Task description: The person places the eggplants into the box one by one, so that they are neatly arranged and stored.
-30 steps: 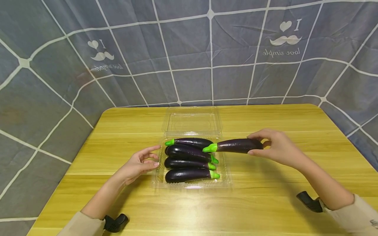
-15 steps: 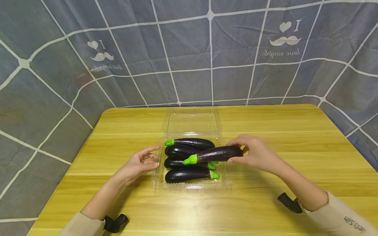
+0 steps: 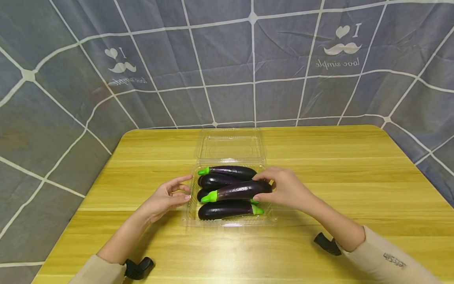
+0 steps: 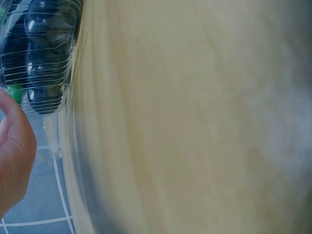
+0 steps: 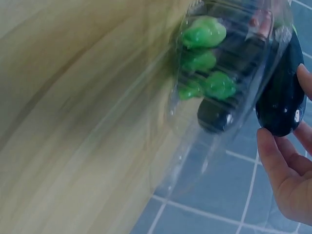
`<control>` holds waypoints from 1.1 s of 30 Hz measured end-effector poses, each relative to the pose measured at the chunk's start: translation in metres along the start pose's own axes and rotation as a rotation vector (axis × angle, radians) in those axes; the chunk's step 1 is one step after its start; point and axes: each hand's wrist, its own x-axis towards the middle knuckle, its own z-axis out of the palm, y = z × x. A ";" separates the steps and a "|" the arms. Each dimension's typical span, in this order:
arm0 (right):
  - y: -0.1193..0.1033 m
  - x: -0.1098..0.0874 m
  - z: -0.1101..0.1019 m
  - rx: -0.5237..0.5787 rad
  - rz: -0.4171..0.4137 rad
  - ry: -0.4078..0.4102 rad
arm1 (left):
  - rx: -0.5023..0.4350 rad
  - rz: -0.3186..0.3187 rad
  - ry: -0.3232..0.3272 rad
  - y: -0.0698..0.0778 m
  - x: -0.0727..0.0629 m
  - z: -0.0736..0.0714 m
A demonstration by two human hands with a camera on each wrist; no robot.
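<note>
My right hand (image 3: 283,187) pinches the thick end of an eggplant (image 3: 239,191), thumb on the near side and fingers on the far side. Its green stem points left, and it lies slantwise over other eggplants in a clear plastic clamshell box (image 3: 230,223). In the right wrist view this eggplant (image 5: 282,92) shows at the box's upper rim. Several eggplants lie inside, such as the nearest one (image 3: 225,211) and the farthest one (image 3: 232,172). My left hand (image 3: 168,199) rests its loosely bent fingers at the box's left wall. In the left wrist view that hand (image 4: 14,151) is partly cut off.
The box's hinged lid (image 3: 230,148) lies folded back toward the far edge of the wooden table (image 3: 319,146). A grey curtain (image 3: 227,59) with white lines hangs behind and at both sides. Black wrist-worn devices (image 3: 140,268) sit below both sleeves.
My right hand has carried the eggplant leftward and lower, from right of the box to over the eggplants inside. The left hand has stayed in place.
</note>
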 end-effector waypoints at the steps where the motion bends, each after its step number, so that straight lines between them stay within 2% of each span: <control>1: -0.001 0.001 0.002 0.000 -0.002 -0.003 | 0.001 0.000 0.000 0.000 0.000 0.000; 12: -0.007 0.003 0.020 -0.006 -0.005 -0.001 | 0.003 -0.007 -0.001 0.001 -0.001 0.001; 22: -0.006 0.001 0.033 -0.005 -0.057 0.019 | -0.001 -0.001 0.001 0.001 -0.001 0.001; 33: -0.003 -0.003 0.038 0.027 -0.055 -0.010 | 0.002 -0.002 -0.004 0.000 0.001 0.001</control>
